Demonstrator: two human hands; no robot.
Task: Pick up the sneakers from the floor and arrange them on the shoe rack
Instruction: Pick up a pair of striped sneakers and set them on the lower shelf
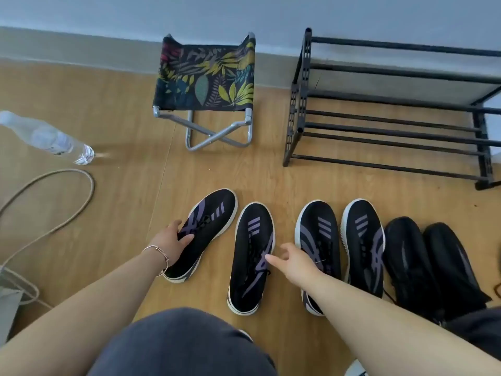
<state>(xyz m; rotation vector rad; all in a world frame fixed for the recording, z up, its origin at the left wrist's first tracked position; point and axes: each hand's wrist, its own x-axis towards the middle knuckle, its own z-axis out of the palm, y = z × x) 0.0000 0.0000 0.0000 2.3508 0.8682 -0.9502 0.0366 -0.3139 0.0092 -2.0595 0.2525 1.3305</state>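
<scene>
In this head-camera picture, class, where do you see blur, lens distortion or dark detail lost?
Head view: the water bottle at the left edge is smeared and stretched; the wide lens bends the shoe rack bars and the skirting line; the two all-black sneakers at right lose detail in their dark fabric; light is soft, with only faint shadows under the folding stool.

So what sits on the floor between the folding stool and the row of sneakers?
Nothing: the head view shows only bare wood floor between the folding stool and the sneakers.
</scene>
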